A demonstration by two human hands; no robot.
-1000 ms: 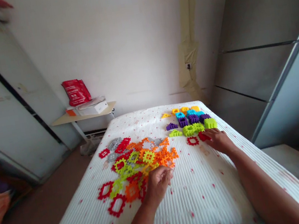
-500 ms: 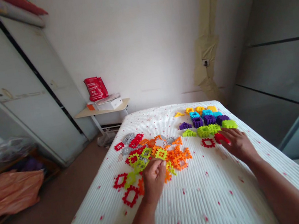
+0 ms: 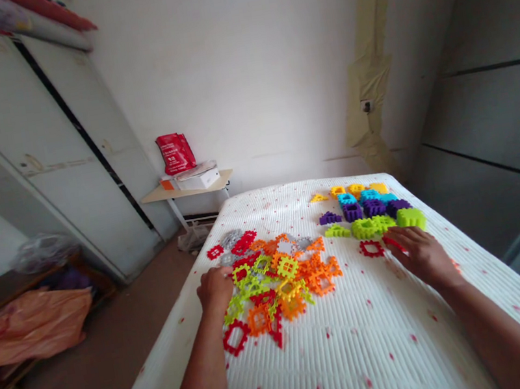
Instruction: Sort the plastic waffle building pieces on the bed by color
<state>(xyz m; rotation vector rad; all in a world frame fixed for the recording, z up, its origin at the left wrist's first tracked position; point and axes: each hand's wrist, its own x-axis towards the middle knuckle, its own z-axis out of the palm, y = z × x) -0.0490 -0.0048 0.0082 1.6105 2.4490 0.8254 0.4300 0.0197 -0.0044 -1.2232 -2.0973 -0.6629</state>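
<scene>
A loose pile of flat, notched plastic building pieces lies on the bed, with green [image 3: 287,267], orange [image 3: 259,319], red [image 3: 236,337] and grey [image 3: 232,236] ones overlapping. My left hand [image 3: 215,291] is at the pile's left edge with its fingers curled in; whatever it pinches is hidden. On the right, my right hand [image 3: 422,255] is palm down, fingers and thumb closed around a red building piece [image 3: 395,244], mostly covered by the hand. Beside it lies a red frame piece [image 3: 372,248]. Just beyond are green stacked pieces [image 3: 372,226].
Behind the green row are purple [image 3: 374,207], blue [image 3: 370,195] and yellow pieces [image 3: 356,190], sorted by colour. A small table [image 3: 190,191] with a red bag [image 3: 176,153] stands by the wall. Cabinets flank the white quilted bed [image 3: 344,352].
My left hand has moved left from the pile's middle to its left edge, uncovering orange, yellow and red pieces. My right hand stays at the red pieces. The view has shifted slightly.
</scene>
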